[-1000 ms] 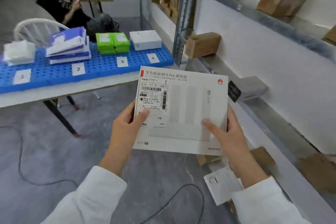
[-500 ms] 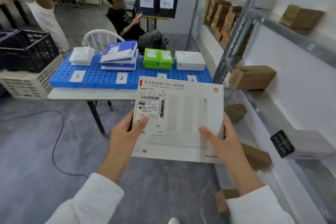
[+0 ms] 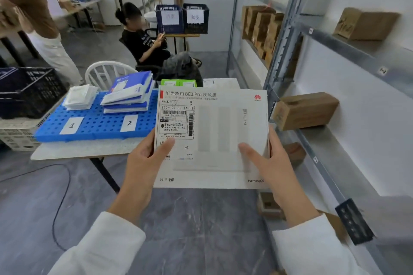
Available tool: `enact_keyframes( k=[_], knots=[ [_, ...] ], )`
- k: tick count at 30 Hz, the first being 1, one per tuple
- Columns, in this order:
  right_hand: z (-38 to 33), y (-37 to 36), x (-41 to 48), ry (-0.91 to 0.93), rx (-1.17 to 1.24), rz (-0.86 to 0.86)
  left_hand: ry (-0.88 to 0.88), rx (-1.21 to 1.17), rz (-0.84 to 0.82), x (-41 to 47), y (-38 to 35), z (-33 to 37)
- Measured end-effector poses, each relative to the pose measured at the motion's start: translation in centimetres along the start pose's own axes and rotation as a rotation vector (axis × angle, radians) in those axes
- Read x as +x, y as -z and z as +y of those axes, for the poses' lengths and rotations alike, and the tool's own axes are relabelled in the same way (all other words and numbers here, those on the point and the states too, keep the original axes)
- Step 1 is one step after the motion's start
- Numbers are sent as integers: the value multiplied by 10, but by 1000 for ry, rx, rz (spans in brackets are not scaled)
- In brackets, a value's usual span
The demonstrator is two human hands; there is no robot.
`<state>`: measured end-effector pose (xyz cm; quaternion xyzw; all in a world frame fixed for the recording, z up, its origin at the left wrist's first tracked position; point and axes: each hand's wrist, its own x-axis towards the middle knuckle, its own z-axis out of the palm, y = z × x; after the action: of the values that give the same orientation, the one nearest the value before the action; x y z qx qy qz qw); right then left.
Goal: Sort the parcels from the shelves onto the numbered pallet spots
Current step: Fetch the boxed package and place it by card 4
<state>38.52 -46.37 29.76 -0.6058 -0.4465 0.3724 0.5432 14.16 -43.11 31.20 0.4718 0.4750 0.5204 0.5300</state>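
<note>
Closer now than half a second ago, the blue pallet (image 3: 96,127) has grown in the view, and the white router box (image 3: 212,140) covers its right half, where the cards for spots 3 and 4 showed before. The grip on the box is unchanged.

The left hand (image 3: 143,163) grips the box's left edge, thumb laid on the shipping label (image 3: 176,121). The right hand (image 3: 272,167) grips the right edge, thumb slanting across the pale front. The other fingers are hidden behind the box. It is held off the ground, face up toward the camera, printed top edge away from the person, between the pallet and the metal shelf rack (image 3: 335,147).

On the pallet, card 1 (image 3: 72,125) lies in front of a pile of white packets (image 3: 79,97), and card 2 (image 3: 129,123) in front of a stack of blue-and-white parcels (image 3: 128,94). Green boxes (image 3: 178,83) and what looks like a white parcel (image 3: 221,82) peek over the held box's top edge — mostly hidden.

A brown carton (image 3: 305,110) sits on the rack's shelf just right of the box. Behind the pallet are a white chair (image 3: 107,71) and a seated person (image 3: 152,49). A standing person (image 3: 38,29) is at far left, above a dark crate (image 3: 26,91).
</note>
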Motion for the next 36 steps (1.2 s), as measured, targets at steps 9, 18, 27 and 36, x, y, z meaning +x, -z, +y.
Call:
enact_keyframes(
  k=[9,18,27,36],
  knots=[
    [9,7,57,-16,-10,-19,21,-20,15,55,-25,-11],
    [-3,-38,124,-5,-75,30,39,-70,-15,138,-3,-14],
    [-15,-116,192,-9,-116,52,63,-86,-50,234,53,-13],
    [-3,-163,235,-58,-153,57,116,-110,-58,295,83,-33]
  ],
)
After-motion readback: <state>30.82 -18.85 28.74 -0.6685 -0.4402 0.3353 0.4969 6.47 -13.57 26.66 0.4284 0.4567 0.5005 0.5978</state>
